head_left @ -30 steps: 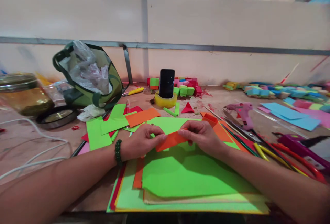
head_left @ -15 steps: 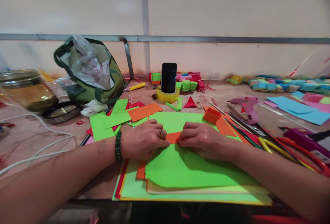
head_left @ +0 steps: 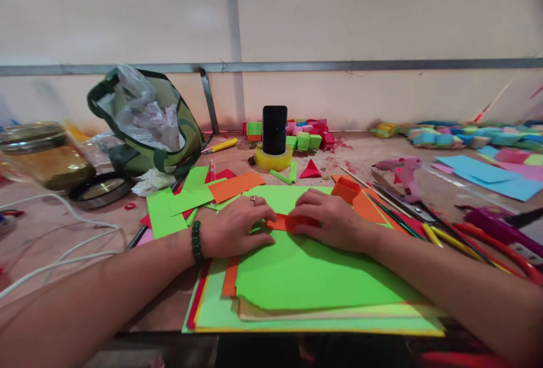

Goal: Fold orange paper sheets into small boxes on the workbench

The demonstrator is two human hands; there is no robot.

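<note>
A narrow orange paper piece [head_left: 280, 222] lies on the stack of green sheets [head_left: 314, 277]. My left hand [head_left: 240, 225], with a ring and a green bead bracelet, has its thumb and fingers apart at the left end of this piece. My right hand [head_left: 328, 221] presses its fingers together on the right end. A folded orange paper box [head_left: 346, 189] stands just beyond my right hand. Green strips [head_left: 193, 198] and an orange rectangle [head_left: 236, 186] lie behind my left hand.
Behind the sheets, a phone [head_left: 274, 129] stands in a yellow tape roll [head_left: 272, 159]. At left are a bag [head_left: 182, 130], a jar [head_left: 46, 156] and white cables. A pink glue gun [head_left: 405, 174], scissors and pliers lie at right.
My left thumb and fingers have spread apart and no longer pinch the orange piece. My right fingers still rest on it, and more of the piece shows. The view has shifted slightly.
</note>
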